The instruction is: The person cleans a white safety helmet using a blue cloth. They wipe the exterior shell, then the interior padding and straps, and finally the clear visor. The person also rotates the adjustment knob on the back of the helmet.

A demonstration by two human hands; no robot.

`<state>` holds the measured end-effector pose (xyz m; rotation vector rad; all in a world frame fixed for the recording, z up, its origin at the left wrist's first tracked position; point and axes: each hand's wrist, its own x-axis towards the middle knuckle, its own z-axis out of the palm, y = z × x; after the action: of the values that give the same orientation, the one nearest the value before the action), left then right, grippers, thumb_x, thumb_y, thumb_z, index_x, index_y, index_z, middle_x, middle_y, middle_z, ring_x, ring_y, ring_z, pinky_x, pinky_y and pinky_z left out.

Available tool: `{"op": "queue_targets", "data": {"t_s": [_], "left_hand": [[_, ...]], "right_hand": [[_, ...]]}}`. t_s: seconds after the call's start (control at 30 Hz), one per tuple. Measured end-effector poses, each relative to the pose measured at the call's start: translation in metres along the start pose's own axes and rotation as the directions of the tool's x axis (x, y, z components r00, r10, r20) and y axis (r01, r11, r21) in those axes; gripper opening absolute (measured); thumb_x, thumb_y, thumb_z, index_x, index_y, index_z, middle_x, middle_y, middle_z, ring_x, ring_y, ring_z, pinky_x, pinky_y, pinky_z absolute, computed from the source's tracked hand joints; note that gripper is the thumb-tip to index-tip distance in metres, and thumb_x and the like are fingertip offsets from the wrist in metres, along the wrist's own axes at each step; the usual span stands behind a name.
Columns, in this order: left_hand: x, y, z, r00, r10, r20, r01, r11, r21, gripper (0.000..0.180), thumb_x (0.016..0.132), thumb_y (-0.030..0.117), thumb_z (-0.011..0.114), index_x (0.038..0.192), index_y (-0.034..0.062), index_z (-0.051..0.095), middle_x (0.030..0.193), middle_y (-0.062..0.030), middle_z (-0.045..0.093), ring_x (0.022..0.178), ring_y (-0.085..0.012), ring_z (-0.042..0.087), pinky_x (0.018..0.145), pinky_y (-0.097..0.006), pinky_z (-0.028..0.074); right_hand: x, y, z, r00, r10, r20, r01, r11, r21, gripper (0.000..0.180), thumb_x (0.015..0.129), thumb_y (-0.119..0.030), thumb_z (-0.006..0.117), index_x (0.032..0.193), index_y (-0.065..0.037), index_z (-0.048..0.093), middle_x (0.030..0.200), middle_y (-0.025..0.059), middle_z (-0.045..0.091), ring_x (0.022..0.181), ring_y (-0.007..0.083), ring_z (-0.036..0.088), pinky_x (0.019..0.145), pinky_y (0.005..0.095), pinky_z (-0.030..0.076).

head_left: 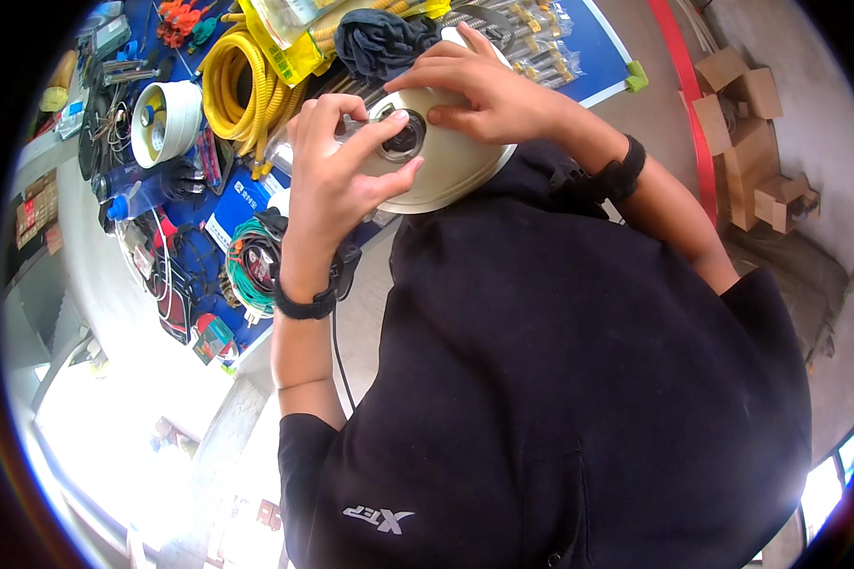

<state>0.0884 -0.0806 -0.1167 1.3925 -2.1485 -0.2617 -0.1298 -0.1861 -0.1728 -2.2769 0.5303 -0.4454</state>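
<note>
A cream-coloured rounded housing point(451, 175) sits in front of my chest at the table's near edge. Set in it is a dark round fitting point(403, 140) with a pale rim. The index finger and thumb of my left hand point(337, 171) close around this fitting from the left; its other fingers curl behind. From the right, my right hand point(489, 95) reaches over the housing with fingers spread, thumb tip close to the fitting. Whether the right fingertips press on the surface is hard to tell. Behind the hands lies a crumpled dark cloth point(375, 43).
The blue-topped table point(593, 43) carries coiled yellow hoses point(228, 85), a white round container point(166, 123), bundled green wires point(251, 266), a clear bottle point(142, 199) and bagged metal hoses point(541, 47). Open cardboard boxes point(750, 152) stand on the floor at right, past a red stripe point(688, 95).
</note>
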Motion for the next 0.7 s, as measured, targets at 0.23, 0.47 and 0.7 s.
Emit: {"op": "queue_targets", "data": {"t_s": [0.23,0.47,0.7], "left_hand": [[0.008,-0.002,0.001,0.998,-0.021,0.055,0.019,0.999,0.032,0.048,0.06,0.017,0.089,0.106,0.0148,0.075,0.097,-0.0052,0.054,0.091,-0.024,0.055,0.082,-0.037,0.042],[0.012,-0.001,-0.003,0.993,-0.034,0.116,0.031,0.999,0.035,0.046,0.061,0.018,0.089,0.105,0.014,0.075,0.095,-0.0053,0.052,0.091,-0.0239,0.055,0.082,-0.037,0.041],[0.01,-0.004,-0.002,0.993,-0.017,0.113,0.015,1.0,0.02,0.047,0.062,0.019,0.089,0.106,0.0144,0.074,0.095,-0.005,0.052,0.093,-0.0237,0.055,0.082,-0.037,0.04]], "right_hand": [[0.004,-0.006,0.004,1.0,0.02,-0.011,-0.02,0.999,-0.027,0.048,0.089,-0.014,0.061,0.137,-0.016,0.061,0.117,0.0057,0.064,0.127,0.0232,0.052,0.121,0.0616,0.004],[0.004,-0.004,0.005,0.999,0.022,-0.026,-0.023,0.999,-0.029,0.048,0.089,-0.015,0.061,0.137,-0.016,0.061,0.119,0.006,0.064,0.128,0.0233,0.051,0.121,0.0617,0.004],[0.003,-0.003,0.005,0.999,0.027,-0.022,-0.027,0.999,-0.023,0.048,0.088,-0.016,0.06,0.136,-0.015,0.062,0.122,0.0061,0.063,0.129,0.0233,0.05,0.122,0.0609,0.003]]}}
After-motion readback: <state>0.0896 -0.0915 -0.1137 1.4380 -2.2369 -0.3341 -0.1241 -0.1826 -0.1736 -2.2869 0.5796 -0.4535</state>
